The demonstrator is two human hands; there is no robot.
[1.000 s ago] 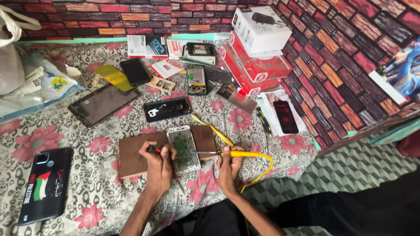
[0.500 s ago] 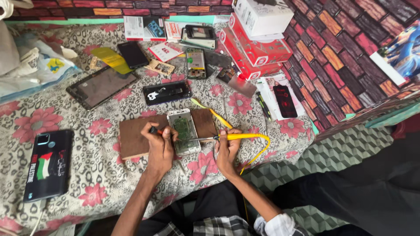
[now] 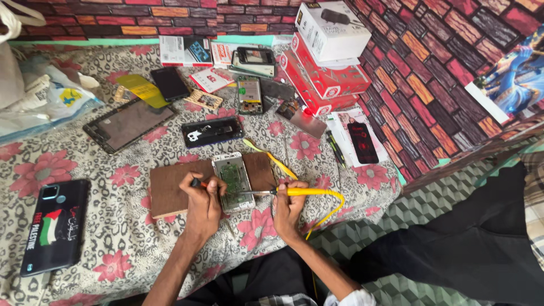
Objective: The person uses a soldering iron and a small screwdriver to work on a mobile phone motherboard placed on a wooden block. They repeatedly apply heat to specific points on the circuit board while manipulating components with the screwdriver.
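An opened phone (image 3: 233,180) with its green circuit board showing lies on a brown board (image 3: 170,190) over a flowered cloth. My left hand (image 3: 204,207) grips a small red-handled tool (image 3: 198,183) at the phone's left edge. My right hand (image 3: 289,208) holds a yellow-handled soldering iron (image 3: 303,192); its metal tip reaches left to the phone's lower part. The iron's yellow cord (image 3: 334,205) loops off to the right.
A dark phone case (image 3: 55,224) lies at the left, a tablet screen (image 3: 129,123) and a black phone back (image 3: 212,131) farther up. Red and white boxes (image 3: 326,51) stack at the back right. Another bare phone frame (image 3: 249,95), a yellow probe (image 3: 277,161) and plastic bags (image 3: 39,102) lie around.
The camera has tilted and shifted a little, so the scene sits differently in view. Both hands stay at the opened phone with the same tools.
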